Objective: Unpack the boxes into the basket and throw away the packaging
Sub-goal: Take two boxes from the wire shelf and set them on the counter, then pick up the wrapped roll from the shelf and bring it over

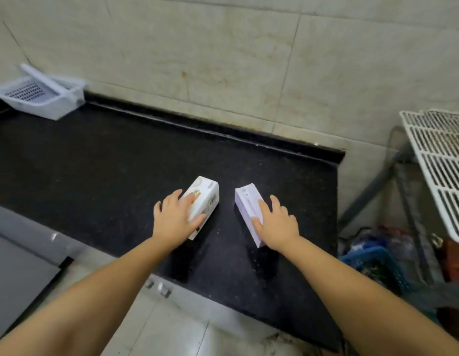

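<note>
- On the black countertop point(94, 176), two small boxes lie side by side with a gap between them, both closed.
- The left hand point(173, 218) rests on the white printed box point(206, 201), fingers spread over its top and near end, thumb along its right side; it lies flat there, no firm grasp showing.
- The right hand point(277, 224) lies likewise on the pale lilac box point(246, 201), fingers splayed, thumb against the box's top face.
- The white basket point(41, 95) sits tilted at the far left corner against the tiled wall, well apart from both boxes.
- A white wire rack point(439, 165) stands beyond the counter's right end.
</note>
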Available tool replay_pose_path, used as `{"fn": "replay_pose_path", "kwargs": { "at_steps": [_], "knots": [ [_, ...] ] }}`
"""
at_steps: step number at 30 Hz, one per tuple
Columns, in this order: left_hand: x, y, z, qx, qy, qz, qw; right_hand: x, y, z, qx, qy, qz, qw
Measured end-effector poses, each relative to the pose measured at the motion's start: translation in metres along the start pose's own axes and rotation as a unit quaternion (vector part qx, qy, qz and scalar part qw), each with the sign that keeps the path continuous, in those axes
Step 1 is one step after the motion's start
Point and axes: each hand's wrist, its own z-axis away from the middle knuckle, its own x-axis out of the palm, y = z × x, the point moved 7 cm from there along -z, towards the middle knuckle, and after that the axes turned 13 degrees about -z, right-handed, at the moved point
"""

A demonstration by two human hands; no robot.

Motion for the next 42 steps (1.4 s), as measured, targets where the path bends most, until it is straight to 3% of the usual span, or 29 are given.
{"fn": "replay_pose_path", "kwargs": {
  "at_steps": [3,7,13,16,21,25,29,34,42],
  "knots": [
    [-0.038,0.036,-0.031,0.029,0.024,0.026,0.999,-0.062,0.012,-0.005,0.003,0.054,-0.01,0.998],
    [-0.1,0.144,-0.067,0.146,0.055,0.074,0.985,-0.166,0.04,0.01,-0.01,0.156,-0.02,0.988],
    [-0.19,0.374,-0.036,0.349,0.074,0.206,0.911,-0.323,0.153,0.079,0.034,0.31,0.013,0.95],
    [-0.214,0.477,0.008,0.447,0.099,0.198,0.867,-0.366,0.23,0.117,0.11,0.323,0.035,0.939],
    [-0.199,0.591,0.055,0.503,0.031,0.082,0.86,-0.371,0.343,0.161,0.237,0.24,0.111,0.935],
    [-0.159,0.625,0.059,0.478,-0.048,0.035,0.876,-0.361,0.401,0.177,0.271,0.179,0.172,0.93],
    [-0.141,0.624,0.054,0.46,0.008,0.033,0.888,-0.37,0.442,0.184,0.297,0.162,0.143,0.93],
    [-0.138,0.624,0.053,0.462,0.011,0.031,0.886,-0.386,0.469,0.182,0.284,0.175,-0.053,0.941],
    [-0.141,0.622,0.056,0.47,0.002,0.032,0.882,-0.389,0.477,0.18,0.324,0.12,-0.042,0.938]
  ]
}}
